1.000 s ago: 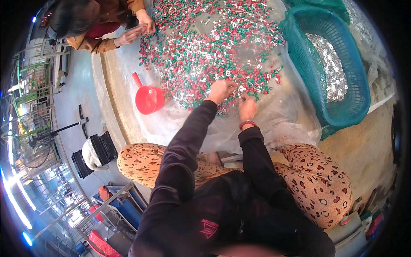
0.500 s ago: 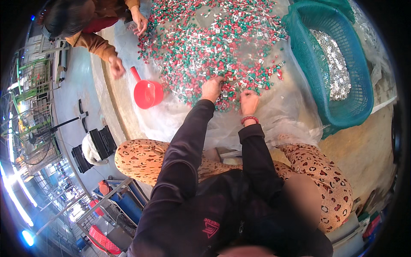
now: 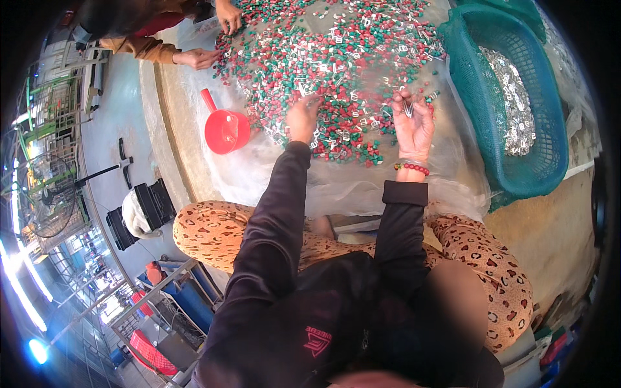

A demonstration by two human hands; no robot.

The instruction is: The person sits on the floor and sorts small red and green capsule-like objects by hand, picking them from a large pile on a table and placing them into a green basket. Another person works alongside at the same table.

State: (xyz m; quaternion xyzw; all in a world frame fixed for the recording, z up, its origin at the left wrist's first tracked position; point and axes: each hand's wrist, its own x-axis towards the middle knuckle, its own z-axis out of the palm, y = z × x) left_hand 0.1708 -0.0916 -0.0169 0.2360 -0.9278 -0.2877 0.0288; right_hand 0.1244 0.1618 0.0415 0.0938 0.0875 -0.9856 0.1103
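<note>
A wide spread of small red and green pellets (image 3: 349, 107), mixed with small pale slotted pieces (image 3: 345, 136), lies on a clear plastic sheet. Over the near left part of the spread is my left hand (image 3: 303, 119), its fingers bent down at the pieces; its fingertips are smeared, and whether they pinch anything is hidden. My right hand (image 3: 414, 129), with a red bead bracelet at the wrist, is turned palm up at the right of the spread. Its curled fingers hold small silvery slotted pieces (image 3: 407, 108).
On the left lies a red dipper (image 3: 226, 132). To the right, a teal basket (image 3: 550, 123) draped with green netting holds many silvery slotted pieces (image 3: 511, 107). At the upper left, another person's hands (image 3: 197, 59) reach to the spread's edge. A plastic fan (image 3: 58, 200) stands farther left.
My right hand has moved right and up, turning palm up with silvery pieces in its fingers. My left hand has shifted left and slightly up. The other person's hands have reached closer to the pellets.
</note>
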